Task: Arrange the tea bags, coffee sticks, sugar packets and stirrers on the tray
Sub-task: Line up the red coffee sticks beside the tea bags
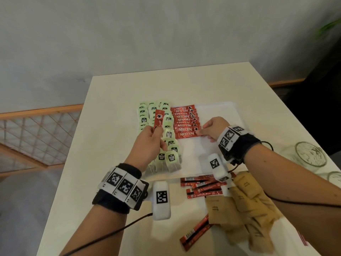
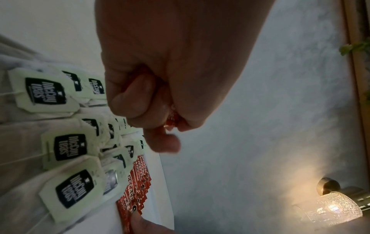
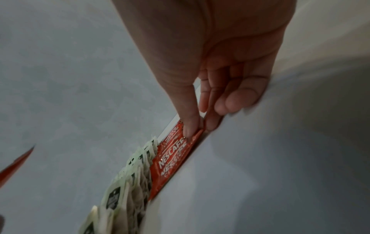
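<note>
Coffee-stick step: the left hand (image 1: 148,143) grips a spare red coffee stick (image 1: 158,120) at frame centre, while the right hand (image 1: 214,128) apparently pinches the nearest red stick of the row (image 1: 186,134), which the spare should join.

- tray (image 1: 221,108) on the table (image 1: 114,100), toward its far middle
- tea bags (image 1: 168,145) in overlapping rows along the tray's left side
- coffee sticks (image 1: 185,122) stacked in a column just right of the tea bags, on the tray
- one coffee stick (image 1: 158,121) upright in the left hand (image 1: 149,145), above the tea bags
- right hand (image 1: 214,129) at the right end of the nearest stick in the column
- loose sticks (image 1: 201,187) on the table before the tray
- sugar packets (image 1: 243,206) right of those
- glass jars (image 1: 310,156) at the table's right edge
</note>
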